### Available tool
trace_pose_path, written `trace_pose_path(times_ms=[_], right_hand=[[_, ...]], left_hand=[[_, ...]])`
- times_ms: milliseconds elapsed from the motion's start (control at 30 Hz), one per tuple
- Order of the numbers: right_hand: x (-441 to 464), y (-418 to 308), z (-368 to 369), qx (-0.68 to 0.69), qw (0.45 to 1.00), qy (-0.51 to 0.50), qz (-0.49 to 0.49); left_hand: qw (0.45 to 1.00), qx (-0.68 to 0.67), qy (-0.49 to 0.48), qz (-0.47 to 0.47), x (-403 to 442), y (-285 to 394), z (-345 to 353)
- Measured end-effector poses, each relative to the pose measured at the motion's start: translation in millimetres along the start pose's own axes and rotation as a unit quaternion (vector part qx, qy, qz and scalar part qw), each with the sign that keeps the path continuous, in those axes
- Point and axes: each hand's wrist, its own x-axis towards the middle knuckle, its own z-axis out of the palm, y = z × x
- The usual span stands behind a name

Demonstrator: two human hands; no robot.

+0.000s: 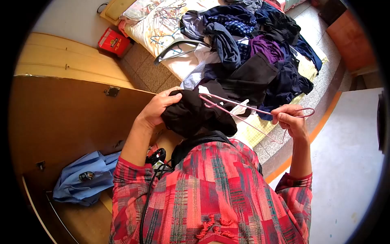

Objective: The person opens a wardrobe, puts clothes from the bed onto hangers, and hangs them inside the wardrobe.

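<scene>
A black garment [185, 114] is bunched up in front of my chest, and my left hand [162, 106] is closed on its left edge. My right hand [291, 119] pinches a thin pink wire hanger [254, 108] near its hook, which curls out to the right. The far end of the hanger lies against the garment's right side, by a small white patch. Just beyond my hands, a large heap of dark clothes [260, 77] covers much of the bed [152, 20].
Several wire hangers [168, 14] and a grey hanger [178, 49] lie on the bed. At the left, an open wooden cabinet [73, 110] holds a blue shirt [83, 179]. A red box [113, 42] stands beyond it. A white surface [349, 162] is at the right.
</scene>
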Motion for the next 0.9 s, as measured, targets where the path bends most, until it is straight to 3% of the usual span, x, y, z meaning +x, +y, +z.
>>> trace_pose_path(times_ms=[67,167,467,700,733,767,800,833,900], right_hand=[[1,-1,-1,0.006,1.000,-0.023,0.015],[0,-5,-7,0.005,1.000,-0.014,0.013],[17,1,2,0.030,0.999,-0.039,0.019],[33,13,17,0.150,0.984,-0.068,-0.073],[39,8,19,0.118,0.983,-0.090,-0.111],[45,-1,20,0.112,0.983,-0.100,-0.104],[53,-12,21,0.106,0.984,-0.108,-0.097],[63,-23,25,0.130,0.976,-0.141,-0.099],[87,-45,34,0.126,0.970,-0.191,-0.082]], left_hand=[[0.998,0.035,-0.040,0.023,-2,2,-4],[0.995,0.088,-0.024,0.030,-9,12,4],[0.992,0.096,-0.078,0.026,-5,12,6],[0.991,0.103,-0.066,0.049,-5,20,15],[0.951,0.255,-0.060,0.166,-7,28,17],[0.874,0.396,-0.055,0.276,-10,36,24],[0.878,0.374,-0.053,0.294,-18,49,44],[0.818,0.453,-0.082,0.345,-15,64,32],[0.829,0.419,-0.134,0.346,-13,84,35]])
